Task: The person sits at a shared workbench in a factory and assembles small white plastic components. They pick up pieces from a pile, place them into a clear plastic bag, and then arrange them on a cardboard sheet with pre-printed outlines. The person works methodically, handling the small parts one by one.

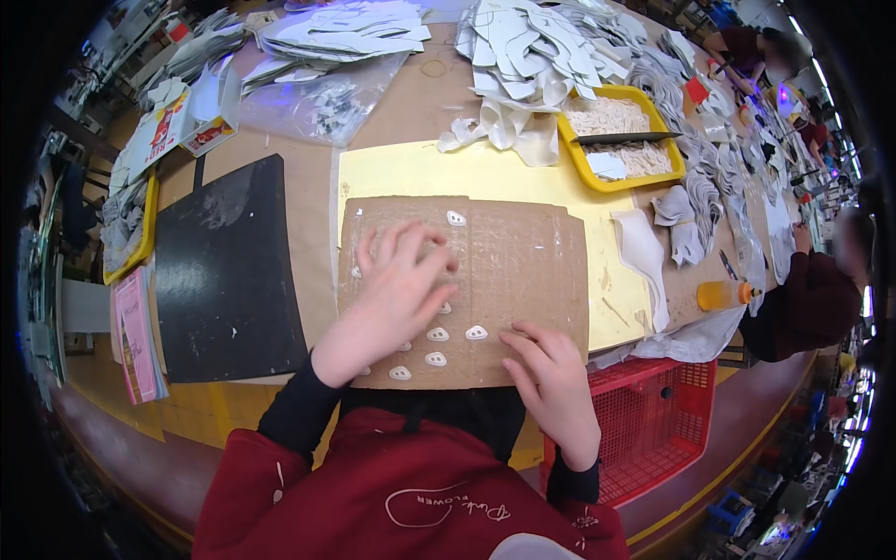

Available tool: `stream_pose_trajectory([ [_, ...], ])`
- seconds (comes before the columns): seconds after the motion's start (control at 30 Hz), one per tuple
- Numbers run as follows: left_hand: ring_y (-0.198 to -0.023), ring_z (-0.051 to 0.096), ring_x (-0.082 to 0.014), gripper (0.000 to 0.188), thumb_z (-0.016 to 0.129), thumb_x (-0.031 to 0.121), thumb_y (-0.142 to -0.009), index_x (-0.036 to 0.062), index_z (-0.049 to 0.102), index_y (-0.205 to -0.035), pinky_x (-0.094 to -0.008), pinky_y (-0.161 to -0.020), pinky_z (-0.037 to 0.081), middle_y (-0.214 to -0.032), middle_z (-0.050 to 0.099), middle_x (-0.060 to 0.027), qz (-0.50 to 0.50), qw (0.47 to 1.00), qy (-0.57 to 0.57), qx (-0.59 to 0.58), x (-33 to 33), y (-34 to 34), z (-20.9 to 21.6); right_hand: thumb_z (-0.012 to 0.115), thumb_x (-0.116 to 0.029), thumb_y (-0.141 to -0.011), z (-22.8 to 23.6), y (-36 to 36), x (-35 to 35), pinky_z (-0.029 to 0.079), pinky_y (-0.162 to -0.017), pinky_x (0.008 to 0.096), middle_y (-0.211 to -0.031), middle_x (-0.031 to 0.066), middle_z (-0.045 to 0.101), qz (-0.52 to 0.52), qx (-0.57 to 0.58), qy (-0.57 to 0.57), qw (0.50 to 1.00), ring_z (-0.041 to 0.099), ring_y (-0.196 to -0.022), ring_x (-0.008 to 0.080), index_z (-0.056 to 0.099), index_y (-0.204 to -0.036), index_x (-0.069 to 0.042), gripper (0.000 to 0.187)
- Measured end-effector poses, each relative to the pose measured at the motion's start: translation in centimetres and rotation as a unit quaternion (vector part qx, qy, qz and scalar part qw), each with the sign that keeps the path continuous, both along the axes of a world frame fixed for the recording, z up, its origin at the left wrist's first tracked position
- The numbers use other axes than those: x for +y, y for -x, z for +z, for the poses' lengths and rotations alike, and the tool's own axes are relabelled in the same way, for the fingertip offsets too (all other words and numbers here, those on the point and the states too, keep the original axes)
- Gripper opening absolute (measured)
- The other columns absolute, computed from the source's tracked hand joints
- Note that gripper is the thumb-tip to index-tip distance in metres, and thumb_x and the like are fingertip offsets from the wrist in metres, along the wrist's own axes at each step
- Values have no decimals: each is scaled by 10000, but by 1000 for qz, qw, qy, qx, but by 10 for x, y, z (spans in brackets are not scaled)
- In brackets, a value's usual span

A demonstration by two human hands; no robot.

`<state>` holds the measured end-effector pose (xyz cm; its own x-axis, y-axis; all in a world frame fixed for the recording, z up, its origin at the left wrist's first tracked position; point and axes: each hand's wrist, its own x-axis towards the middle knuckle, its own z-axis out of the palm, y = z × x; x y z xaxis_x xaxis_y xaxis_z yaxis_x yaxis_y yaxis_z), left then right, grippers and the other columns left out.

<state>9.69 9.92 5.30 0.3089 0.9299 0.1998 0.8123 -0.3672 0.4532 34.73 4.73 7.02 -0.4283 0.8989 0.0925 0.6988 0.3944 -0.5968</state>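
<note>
A brown cardboard sheet [527, 280] lies in front of me, on top of a pale yellow sheet [392, 170]. Scattered over the cardboard are several small white pieces with two holes each, one of them a white piece [476, 332] near my right fingertips. My left hand [397, 285] spreads its bent fingers over the cardboard's left half and partly covers some pieces. Beyond its fingers lies another white piece [455, 218]. At the near right of the cardboard, my right hand [553, 383] is open, thumb apart from loosely curled fingers, with nothing visible in it.
A black mat [229, 271] lies to the left. Far right stands a yellow tray [635, 184] of pale pieces, a dark blade-like strip across it. Stacks of white cut pieces [527, 47] fill the back. An amber bottle [723, 295] and red basket [653, 457] are right; co-workers sit beyond.
</note>
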Motion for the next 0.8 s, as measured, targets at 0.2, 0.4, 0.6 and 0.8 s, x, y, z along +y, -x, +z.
stream_pose_trajectory([
  [0.2, -1337, 421, -314, 330, 705, 211, -889, 141, 655, -1208, -490, -1141, 272, -1308, 532, -117, 10, 997, -30, 68, 58, 7, -6, 719, -91, -878, -6, -13, -6, 490, -940, 423, -1233, 123, 644, -29, 45, -14, 998, 608, -1083, 335, 698, -1165, -64, 289],
  [0.4, -1325, 414, -337, 235, 728, 191, -880, 95, 661, -1084, -588, -1137, 257, -1282, 522, -131, 24, 998, 9, 49, 75, -3, -30, 705, -31, -870, -5, -27, -11, 497, -944, 398, -1269, 131, 635, -98, 81, -2, 992, 616, -1094, 306, 708, -1133, -36, 263],
  [0.6, -1295, 420, -315, 256, 778, 198, -836, 93, 654, -1034, -590, -1089, 285, -1208, 523, -105, 11, 998, -15, 57, 81, -3, -33, 688, 0, -877, -7, -39, -14, 521, -902, 361, -1309, 137, 618, -132, 95, -10, 987, 625, -1111, 277, 715, -1123, -19, 248],
  [0.8, -1175, 449, -300, 234, 792, 193, -812, 83, 659, -970, -515, -964, 340, -1167, 522, -89, 12, 995, 37, 90, 88, -4, -26, 698, -14, -880, -12, -41, -20, 517, -925, 384, -1311, 139, 610, -137, 131, 19, 982, 615, -1094, 290, 717, -1132, -31, 254],
])
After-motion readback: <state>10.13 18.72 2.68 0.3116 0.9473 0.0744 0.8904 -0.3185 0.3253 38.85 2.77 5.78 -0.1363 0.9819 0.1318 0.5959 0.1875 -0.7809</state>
